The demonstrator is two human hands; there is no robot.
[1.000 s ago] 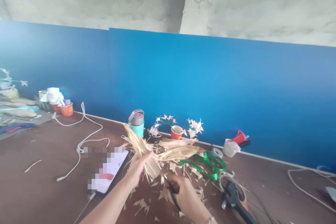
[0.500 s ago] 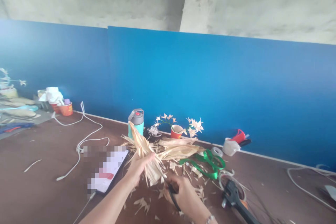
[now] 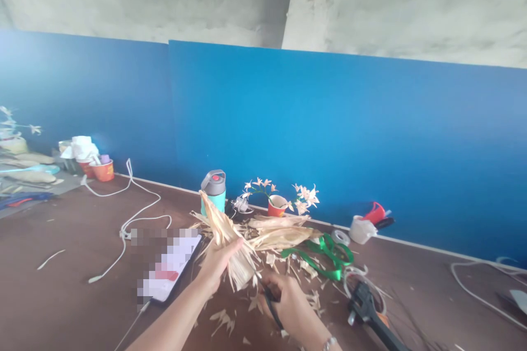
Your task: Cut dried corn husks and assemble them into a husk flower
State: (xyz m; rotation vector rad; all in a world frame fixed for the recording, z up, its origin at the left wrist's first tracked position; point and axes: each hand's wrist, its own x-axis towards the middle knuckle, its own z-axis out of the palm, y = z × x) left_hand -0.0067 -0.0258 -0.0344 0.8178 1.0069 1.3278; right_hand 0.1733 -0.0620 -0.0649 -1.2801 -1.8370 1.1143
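Observation:
A dry, pale corn husk [image 3: 220, 218] is pinched in my left hand [image 3: 219, 262], its pointed end up and its frayed wide end down. In my right hand [image 3: 288, 304] is a pair of scissors [image 3: 269, 303] with black handles. The blade tips meet the husk's lower right edge; whether they are parted I cannot tell. More husks [image 3: 284, 237] lie just behind, and cut scraps [image 3: 223, 319] are strewn on the brown table around both hands.
A phone [image 3: 173, 271] lies left of my left hand. Behind stand a turquoise bottle [image 3: 214, 192] and a red cup [image 3: 277, 206] with husk flowers [image 3: 307, 197]. Green ribbon [image 3: 329, 258] and a black clamp-like stand [image 3: 370, 312] are on the right. A blue partition [image 3: 329, 137] borders the table.
Both hands stay almost in place. The husk's lower end has shifted very slightly against the scissors.

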